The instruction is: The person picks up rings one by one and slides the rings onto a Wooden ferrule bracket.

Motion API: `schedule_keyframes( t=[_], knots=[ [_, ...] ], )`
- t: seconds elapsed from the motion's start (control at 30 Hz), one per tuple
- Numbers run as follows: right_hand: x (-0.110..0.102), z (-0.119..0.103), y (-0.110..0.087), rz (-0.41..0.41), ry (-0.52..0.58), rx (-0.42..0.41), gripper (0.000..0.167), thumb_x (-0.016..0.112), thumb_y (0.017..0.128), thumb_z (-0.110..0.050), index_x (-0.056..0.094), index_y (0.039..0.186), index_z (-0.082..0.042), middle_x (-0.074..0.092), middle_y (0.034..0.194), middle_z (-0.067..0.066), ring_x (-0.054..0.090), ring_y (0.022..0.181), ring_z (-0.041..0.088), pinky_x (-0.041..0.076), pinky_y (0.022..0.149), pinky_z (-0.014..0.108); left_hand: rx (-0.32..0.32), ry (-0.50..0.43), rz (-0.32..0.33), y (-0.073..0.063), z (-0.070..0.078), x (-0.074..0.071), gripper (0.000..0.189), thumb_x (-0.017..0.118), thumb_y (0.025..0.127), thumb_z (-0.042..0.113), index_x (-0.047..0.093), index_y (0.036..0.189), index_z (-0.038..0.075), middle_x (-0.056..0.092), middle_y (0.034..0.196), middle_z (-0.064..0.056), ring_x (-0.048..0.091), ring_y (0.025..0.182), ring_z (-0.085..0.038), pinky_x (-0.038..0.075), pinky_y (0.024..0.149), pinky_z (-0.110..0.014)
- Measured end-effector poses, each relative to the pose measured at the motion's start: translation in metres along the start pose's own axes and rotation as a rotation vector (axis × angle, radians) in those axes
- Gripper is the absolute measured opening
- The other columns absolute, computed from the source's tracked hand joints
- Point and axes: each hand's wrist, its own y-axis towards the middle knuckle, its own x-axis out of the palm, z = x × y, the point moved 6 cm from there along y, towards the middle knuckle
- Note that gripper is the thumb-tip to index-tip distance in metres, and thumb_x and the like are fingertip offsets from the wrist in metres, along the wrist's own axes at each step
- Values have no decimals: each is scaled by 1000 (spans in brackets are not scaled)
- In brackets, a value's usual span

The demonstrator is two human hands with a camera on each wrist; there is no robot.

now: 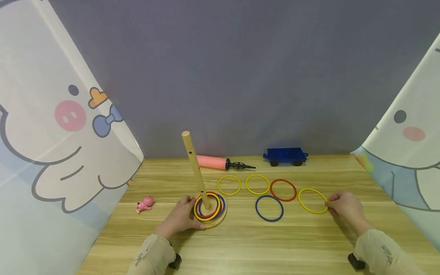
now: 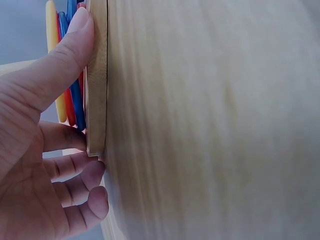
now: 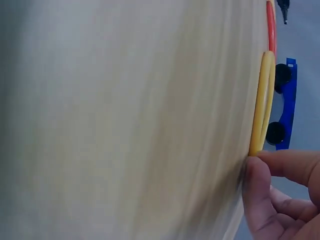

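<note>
A wooden ring-toss stand with a tall peg and round base stands left of centre. Red, yellow and blue rings lie stacked round its foot. My left hand holds the rim of the base, thumb on one side and fingers curled at the other. Over on the right, my right hand pinches the near right edge of a yellow ring between thumb and forefinger. That ring appears to lie flat on the table. Between the hands lie a blue ring, a red ring and two yellow rings.
Behind the rings are a pink hand pump with a black nozzle and a blue toy wagon. A small pink toy figure lies left of the stand. A grey backdrop rises behind the wooden table, with cartoon-printed sheets on both sides.
</note>
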Motion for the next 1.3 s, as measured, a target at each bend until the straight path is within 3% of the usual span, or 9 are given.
schedule_keyframes(
  t=[0.27, 0.47, 0.57, 0.67, 0.8, 0.97, 1.3],
  knots=[
    [3, -4, -7, -52, -105, -6, 20, 65, 73, -14, 60, 54, -10, 54, 48, -1, 49, 48, 17, 38, 53, 31, -2, -7, 1, -2, 1, -1, 112, 89, 60, 52, 43, 141, -10, 45, 128, -19, 45, 118, -39, 41, 98, -51],
    [9, -6, -11, -84, -64, 8, 19, 67, 67, -13, 57, 51, -10, 51, 46, -2, 48, 47, 15, 39, 50, 29, -3, -4, 0, -1, 1, 0, 112, 89, 60, 52, 43, 141, -10, 46, 127, -17, 46, 116, -38, 41, 98, -51],
    [14, -10, -13, -122, 60, 11, 10, 64, 69, -7, 65, 61, -2, 56, 52, 1, 54, 50, 14, 47, 50, 28, -4, 6, 3, 0, 0, 0, 112, 89, 60, 53, 44, 141, -10, 46, 126, -16, 46, 116, -37, 42, 97, -50],
    [21, -20, -18, -205, 229, -10, 11, 60, 75, -2, 66, 74, 8, 61, 63, 4, 60, 58, 14, 54, 55, 28, -2, 6, 3, 0, 0, 1, 112, 89, 59, 53, 44, 141, -10, 46, 125, -16, 46, 115, -36, 42, 97, -50],
    [36, -42, -28, -349, 387, -95, 6, 58, 80, 1, 61, 77, 5, 60, 73, 5, 61, 65, 14, 55, 60, 27, -6, 0, 4, 0, 0, 1, 113, 89, 59, 53, 44, 141, -10, 46, 125, -17, 46, 115, -36, 42, 97, -50],
    [51, -72, -40, -438, 465, -181, 10, 58, 83, 1, 60, 87, 10, 59, 77, 5, 60, 68, 13, 55, 61, 26, -7, 4, 7, -1, 0, 1, 112, 89, 59, 53, 44, 141, -9, 46, 126, -17, 46, 115, -37, 42, 97, -50],
    [85, -125, -52, -532, 652, -200, 26, 64, 88, -1, 58, 103, 19, 67, 87, 13, 65, 72, 14, 56, 66, 28, -7, -1, 4, -1, 0, 1, 112, 89, 59, 53, 44, 140, -10, 47, 126, -17, 47, 115, -37, 42, 97, -51]
  ],
)
